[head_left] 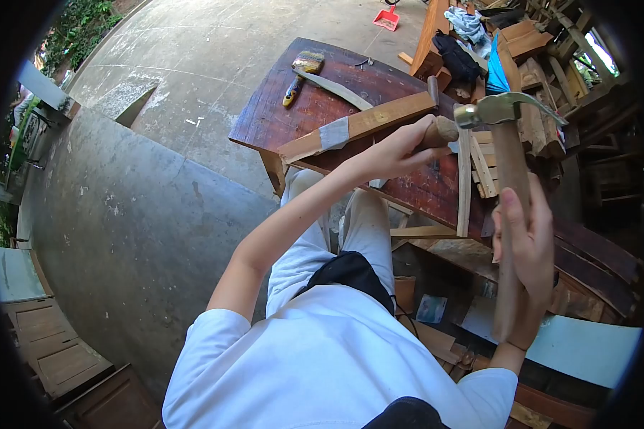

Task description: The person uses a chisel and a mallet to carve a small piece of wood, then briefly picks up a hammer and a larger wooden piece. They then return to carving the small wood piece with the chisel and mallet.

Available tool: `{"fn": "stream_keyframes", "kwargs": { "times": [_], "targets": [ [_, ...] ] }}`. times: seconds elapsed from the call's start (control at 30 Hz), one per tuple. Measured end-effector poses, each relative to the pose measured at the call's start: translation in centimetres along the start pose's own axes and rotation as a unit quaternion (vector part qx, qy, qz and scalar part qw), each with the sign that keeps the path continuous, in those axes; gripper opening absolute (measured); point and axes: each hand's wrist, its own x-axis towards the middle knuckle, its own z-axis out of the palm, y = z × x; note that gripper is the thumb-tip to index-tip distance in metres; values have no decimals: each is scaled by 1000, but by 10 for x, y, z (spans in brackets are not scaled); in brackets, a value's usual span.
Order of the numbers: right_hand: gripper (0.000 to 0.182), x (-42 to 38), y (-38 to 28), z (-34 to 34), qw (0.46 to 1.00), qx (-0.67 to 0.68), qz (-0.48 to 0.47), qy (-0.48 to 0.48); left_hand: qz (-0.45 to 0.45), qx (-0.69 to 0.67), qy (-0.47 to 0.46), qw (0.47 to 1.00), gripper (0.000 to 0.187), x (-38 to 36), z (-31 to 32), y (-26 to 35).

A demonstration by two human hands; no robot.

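On the far left side of the dark red wooden tabletop [279, 121], a paintbrush [302, 71] with a yellow handle is lying flat, well away from the hands. Next to it a thin gray strip [336, 89] is lying too.

Moving right, a long light wooden plank [365, 123] with a patch of gray tape [334, 133] is lying at a slant across the tabletop. The left hand [397, 154] is reaching out over it. Its grip is closed around a round wooden handle [440, 131], holding the tool against the plank's right end. What kind of tool it is, and where its tip is touching, is too hidden to tell.

Further right, the right hand [526, 247] is holding a claw hammer [504, 114]. Its grip is wrapped tight around the long wooden shaft. The shiny metal head is sitting high, just beside the round handle, and it is not touching it.

So it looks like the hitting is just about to come. The plank is looking whole, with no cut or hole showing, so most of the work seems left to do.

Behind, on the right, a pile of wood scraps [537, 50] is sitting.
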Motion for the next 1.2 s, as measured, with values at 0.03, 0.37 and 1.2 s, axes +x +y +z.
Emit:
{"fn": "stream_keyframes", "kwargs": {
  "times": [0.03,0.37,1.2],
  "targets": [
    [32,0,-6,-5,999,-15,41,-30,1,1,0,1000,25,1,0,-1],
    [29,1,2,5,1000,2,-13,17,8,29,5,1000,25,1,1,-2],
    [27,-2,3,13,999,-17,38,31,-13,46,0,999,25,1,4,-1]
  ]
}}
